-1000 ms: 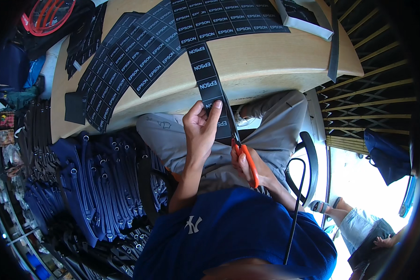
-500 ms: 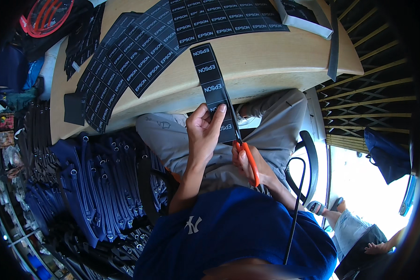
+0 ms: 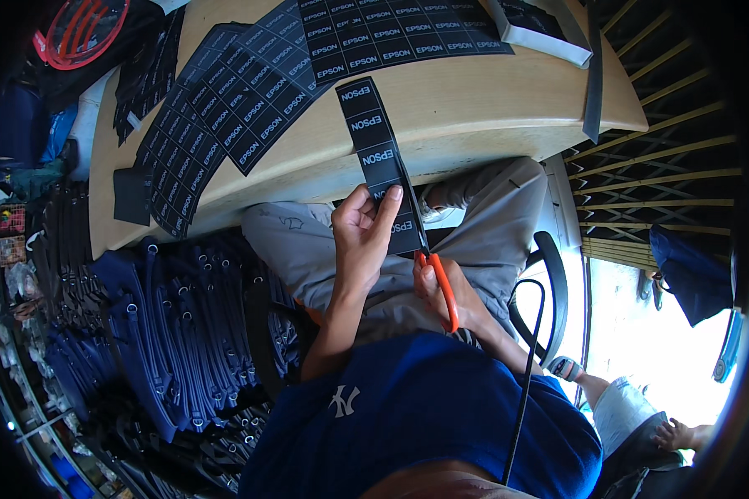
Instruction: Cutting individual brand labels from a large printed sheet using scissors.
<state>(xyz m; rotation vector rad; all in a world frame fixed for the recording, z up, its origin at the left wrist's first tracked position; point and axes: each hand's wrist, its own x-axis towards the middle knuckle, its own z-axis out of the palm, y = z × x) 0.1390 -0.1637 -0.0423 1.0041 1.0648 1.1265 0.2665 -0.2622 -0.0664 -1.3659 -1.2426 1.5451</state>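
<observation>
My left hand pinches the lower end of a long black strip of printed labels, thumb and fingers on either side. The strip's far end lies over the front edge of the wooden table. My right hand holds orange-handled scissors just under the strip's lower right edge, with the blades meeting the strip. Both hands sit above my lap in grey trousers.
Large black sheets of printed labels are spread over the table, with more sheets at its far side. A stack of dark blue straps with metal rings fills the floor on the left. A wooden slatted frame stands on the right.
The label strip has slid toward me through my left hand, so less of it lies on the table. The scissors stay at its lower end.
</observation>
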